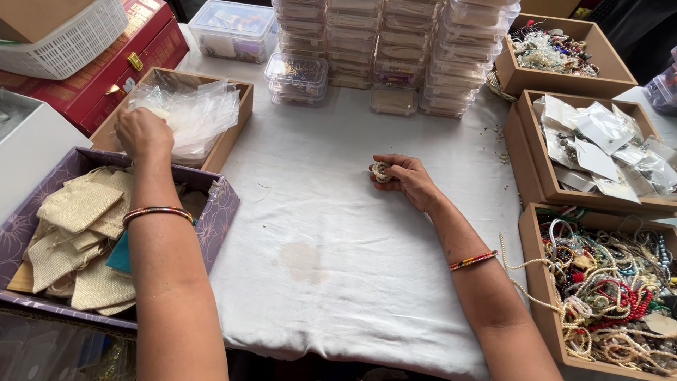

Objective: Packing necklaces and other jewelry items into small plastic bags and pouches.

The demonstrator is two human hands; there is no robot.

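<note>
My right hand (pixel 407 179) rests on the white tablecloth (pixel 338 233) near the middle, fingers curled around a small pale beaded piece (pixel 381 171). My left hand (pixel 143 132) reaches into a brown cardboard box (pixel 229 130) at the left, fingers closed among clear plastic bags (pixel 197 113); whether it grips one I cannot tell. Both wrists wear thin coloured bangles.
A purple patterned box (pixel 220 212) of burlap pouches (pixel 77 208) sits at the near left. Stacked clear plastic cases (pixel 423 49) stand at the back. Three brown boxes at the right hold jewellery: bagged items (pixel 599 144), bead necklaces (pixel 606 282), mixed pieces (pixel 550 49). A red case (pixel 134 49) lies far left.
</note>
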